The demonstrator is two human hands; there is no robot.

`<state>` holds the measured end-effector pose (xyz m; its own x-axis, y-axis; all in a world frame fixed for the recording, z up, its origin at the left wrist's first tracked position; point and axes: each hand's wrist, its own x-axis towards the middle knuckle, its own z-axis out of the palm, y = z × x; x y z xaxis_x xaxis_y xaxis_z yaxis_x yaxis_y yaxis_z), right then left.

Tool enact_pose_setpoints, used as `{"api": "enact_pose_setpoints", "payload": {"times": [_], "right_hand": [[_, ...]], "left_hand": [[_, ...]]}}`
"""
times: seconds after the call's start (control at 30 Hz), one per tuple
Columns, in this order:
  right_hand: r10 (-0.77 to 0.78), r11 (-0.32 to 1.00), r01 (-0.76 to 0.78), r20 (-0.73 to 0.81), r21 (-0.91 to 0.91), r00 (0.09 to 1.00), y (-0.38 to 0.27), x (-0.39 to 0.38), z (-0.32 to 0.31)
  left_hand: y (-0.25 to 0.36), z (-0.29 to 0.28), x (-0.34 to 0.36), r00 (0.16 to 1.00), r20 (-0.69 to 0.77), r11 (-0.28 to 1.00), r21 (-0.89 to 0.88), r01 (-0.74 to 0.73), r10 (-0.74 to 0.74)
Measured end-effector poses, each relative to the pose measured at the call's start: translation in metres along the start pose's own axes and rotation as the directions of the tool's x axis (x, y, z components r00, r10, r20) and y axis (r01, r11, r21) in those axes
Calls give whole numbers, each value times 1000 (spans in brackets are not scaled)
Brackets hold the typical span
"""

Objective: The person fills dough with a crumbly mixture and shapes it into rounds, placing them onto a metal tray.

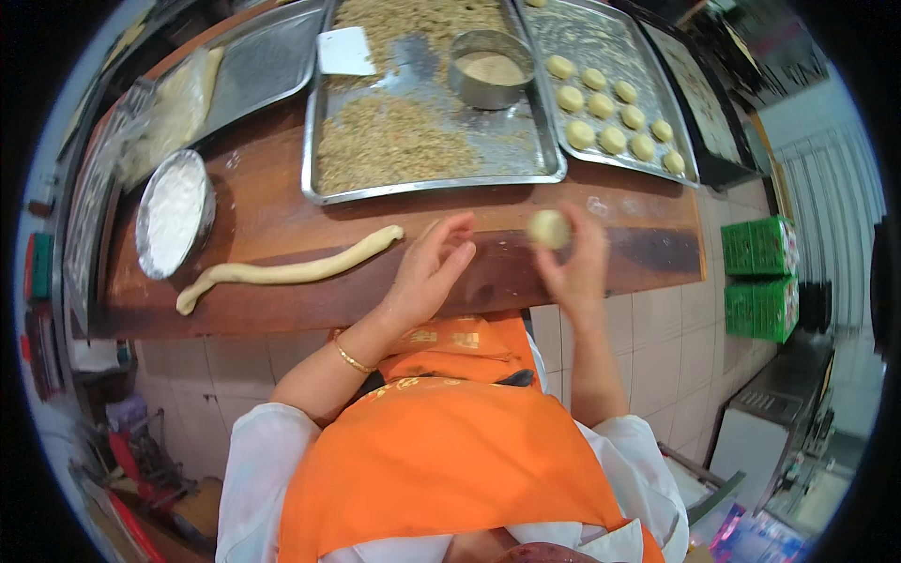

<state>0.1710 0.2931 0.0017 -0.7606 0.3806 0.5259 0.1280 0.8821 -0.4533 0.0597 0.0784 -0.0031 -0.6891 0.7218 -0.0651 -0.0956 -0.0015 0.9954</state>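
Dough ball (547,231), smooth, pale: sits between right hand's (577,258) thumb and fingers, over wooden table (282,220). Left hand (430,269): fingers loosely parted, holding nothing, beside wavy, cylindrical dough rope (300,272).

Bakery kitchen: flour (176,208), dough balls (612,141), metal trays (267,66).
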Motion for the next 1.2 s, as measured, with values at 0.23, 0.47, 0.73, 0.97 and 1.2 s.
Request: {"api": "enact_pose_setpoints", "payload": {"times": [0.23,0.47,0.73,0.97,1.2], "right_hand": [[271,790,-190,55,-584,961,88,-3,-23],[-221,930,94,338,354,915,-59,25,60],[-450,838,-7,698,546,556,-152,40,126],[-466,863,158,634,481,617,-152,30,137],[-449,878,196,613,436,650,-149,23,132]], "left_hand": [[-11,-86,-54,893,-272,446,890,92,359],[-20,-108,-62,934,-158,449,894,-3,320],[-25,-113,-70,869,-165,488,867,-98,467],[-38,-109,-65,833,-125,312,948,-59,538],[-37,-107,-64,903,-20,272,956,-108,429]]}}
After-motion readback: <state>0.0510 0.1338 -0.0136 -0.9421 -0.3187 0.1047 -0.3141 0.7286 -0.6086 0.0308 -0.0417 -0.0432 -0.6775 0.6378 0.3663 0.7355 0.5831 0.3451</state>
